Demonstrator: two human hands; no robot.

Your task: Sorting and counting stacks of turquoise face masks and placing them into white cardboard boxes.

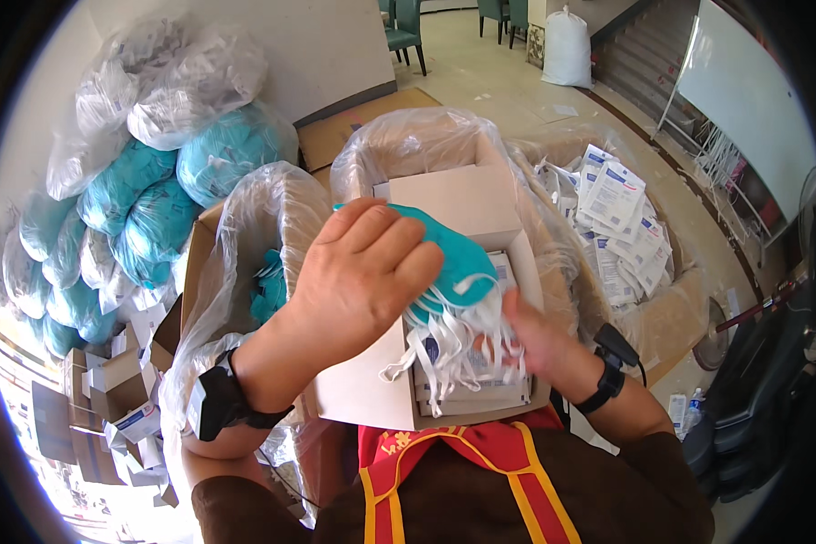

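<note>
Teal face masks (449, 249) with white elastic straps (444, 340) sit bunched in the left hand (363, 272), held above an open white cardboard box (462, 204) in front of the person's chest; the left grip is curled over the top of the bundle, fingers pressed down on the teal fabric, knuckles toward the camera; the straps hang in loops below it into the box; the right hand (539, 340) lies among those loops, its fingers mostly hidden by them, so whether that grip is pinching a strap or lying loose I cannot tell; each wrist carries a black band; flat white packets (480, 385) are stacked inside the box beneath the straps. Just to the left, a carton lined with clear plastic (263, 218) holds more teal masks (267, 286); to the right, a larger plastic-lined carton (671, 317) holds white printed sachets (621, 222); against the wall at far left, clear bags of teal masks (154, 208) are piled up; small white boxes (118, 381) lie scattered on the floor at lower left.
</note>
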